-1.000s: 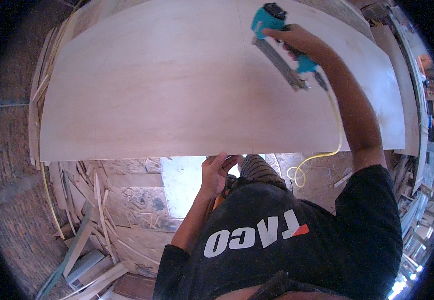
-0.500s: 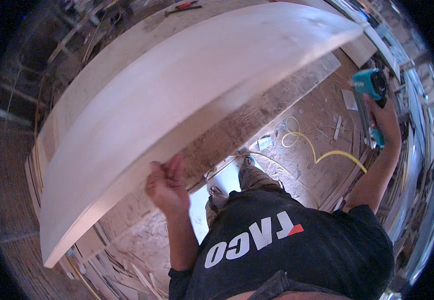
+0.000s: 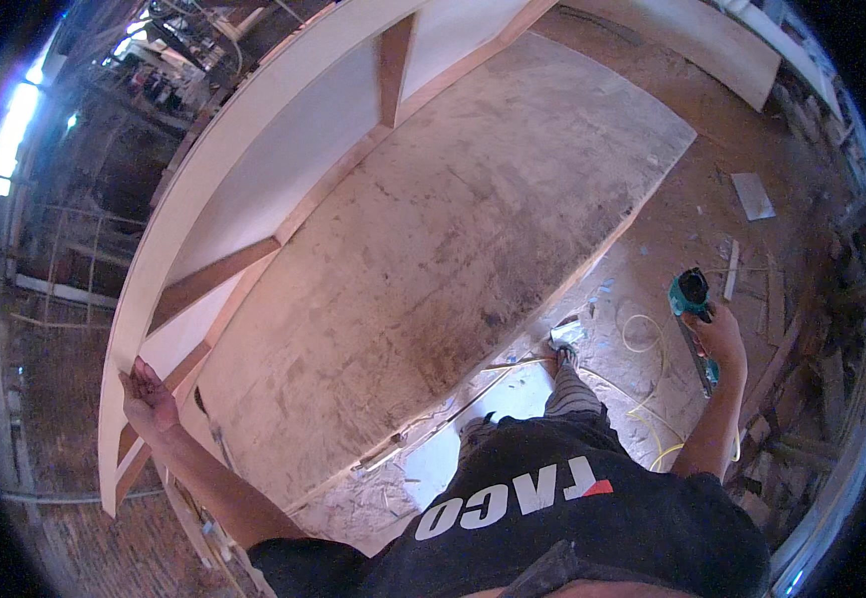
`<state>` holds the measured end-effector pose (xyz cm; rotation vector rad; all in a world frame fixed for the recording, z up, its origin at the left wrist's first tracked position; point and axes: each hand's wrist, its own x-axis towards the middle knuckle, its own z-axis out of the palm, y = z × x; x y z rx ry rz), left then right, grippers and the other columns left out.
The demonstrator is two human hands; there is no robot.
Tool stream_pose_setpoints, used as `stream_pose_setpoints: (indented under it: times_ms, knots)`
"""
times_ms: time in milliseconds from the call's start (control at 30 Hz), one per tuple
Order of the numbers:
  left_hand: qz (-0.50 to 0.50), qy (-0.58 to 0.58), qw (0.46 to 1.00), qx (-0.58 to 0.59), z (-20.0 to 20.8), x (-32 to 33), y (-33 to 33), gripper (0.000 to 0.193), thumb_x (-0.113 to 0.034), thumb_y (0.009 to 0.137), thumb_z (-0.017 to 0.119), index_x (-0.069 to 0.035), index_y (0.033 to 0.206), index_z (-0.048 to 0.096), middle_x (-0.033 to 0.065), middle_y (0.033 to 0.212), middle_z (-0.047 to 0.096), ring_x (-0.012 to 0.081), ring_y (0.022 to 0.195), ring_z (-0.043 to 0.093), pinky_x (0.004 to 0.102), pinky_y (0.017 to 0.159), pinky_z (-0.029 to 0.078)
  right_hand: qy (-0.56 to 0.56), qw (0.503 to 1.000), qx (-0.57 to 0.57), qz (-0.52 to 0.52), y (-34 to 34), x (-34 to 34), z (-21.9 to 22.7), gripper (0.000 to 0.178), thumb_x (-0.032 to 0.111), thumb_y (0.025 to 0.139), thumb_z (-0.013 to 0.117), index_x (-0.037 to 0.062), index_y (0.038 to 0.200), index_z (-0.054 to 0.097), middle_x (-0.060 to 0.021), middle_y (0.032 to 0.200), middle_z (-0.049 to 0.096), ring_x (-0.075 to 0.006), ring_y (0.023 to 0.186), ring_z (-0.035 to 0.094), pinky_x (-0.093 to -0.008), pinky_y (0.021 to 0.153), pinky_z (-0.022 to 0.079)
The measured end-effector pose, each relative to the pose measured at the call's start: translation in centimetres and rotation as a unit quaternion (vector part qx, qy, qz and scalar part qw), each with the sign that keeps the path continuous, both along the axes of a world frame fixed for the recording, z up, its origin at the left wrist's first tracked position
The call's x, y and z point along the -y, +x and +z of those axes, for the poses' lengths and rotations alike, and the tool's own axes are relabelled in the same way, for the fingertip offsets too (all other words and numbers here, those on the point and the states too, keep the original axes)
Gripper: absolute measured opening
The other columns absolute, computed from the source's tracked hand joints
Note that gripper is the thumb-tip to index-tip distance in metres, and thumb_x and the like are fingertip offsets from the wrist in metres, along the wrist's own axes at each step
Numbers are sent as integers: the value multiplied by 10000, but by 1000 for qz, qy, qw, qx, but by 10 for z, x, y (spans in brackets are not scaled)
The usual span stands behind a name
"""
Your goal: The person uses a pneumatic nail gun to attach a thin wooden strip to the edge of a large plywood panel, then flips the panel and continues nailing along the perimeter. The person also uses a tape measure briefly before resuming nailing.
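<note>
Tipped up since a second ago, when it lay flat across the table (image 3: 453,234), the big wooden panel (image 3: 175,234) now stands on its edge at the far left side. Its inner face shows: a pale sheet (image 3: 303,149) with cross braces (image 3: 215,283) set inside a border. With it, my left hand (image 3: 157,407) has gone out to the left, and my right hand (image 3: 722,341) has come down with the nail gun (image 3: 690,292).

As I judge it, I'm in the middle of turning the panel over or standing it up. What that calls for next is a steady hold on the rim while the weight settles, with the gun kept well out of the way.

The panel's near end is right at my left hand, the rest arching away beyond it. That palm shows, fingers a little bent and up against the border; whether they pinch it or only push, I can't tell. My right hand is wrapped round the gun's handle, out past the table's near edge and well apart from the panel.
</note>
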<state>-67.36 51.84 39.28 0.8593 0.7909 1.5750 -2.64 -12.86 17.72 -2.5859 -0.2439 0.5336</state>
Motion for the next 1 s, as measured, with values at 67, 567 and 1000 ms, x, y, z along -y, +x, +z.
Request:
stream_pose_setpoints:
  times_ms: [67,567,1000]
  knots:
    - [8,-13,998,-58,-5,-26,-33,313,-206,1093,636,75,1229,656,193,1093,759,258,981,767,324,868,677,3,996,-76,-38,25,-10,11,558,377,840,798,37,1276,718,-229,1095,788,-374,1049,768,-507,890,593]
    - [64,-132,963,-228,28,35,-41,248,-207,1088,639,9,1194,701,126,1024,789,217,903,780,312,771,681,11,999,44,-5,167,52,-98,388,325,930,785,9,1150,729,-210,968,775,-381,848,770,-485,759,566]
    - [64,-160,963,-206,26,34,-41,232,-209,1087,640,-6,1177,706,115,1018,791,207,890,783,313,769,684,29,998,-54,-18,192,39,-65,458,391,890,807,19,1149,739,-229,977,775,-405,919,774,-496,807,572]
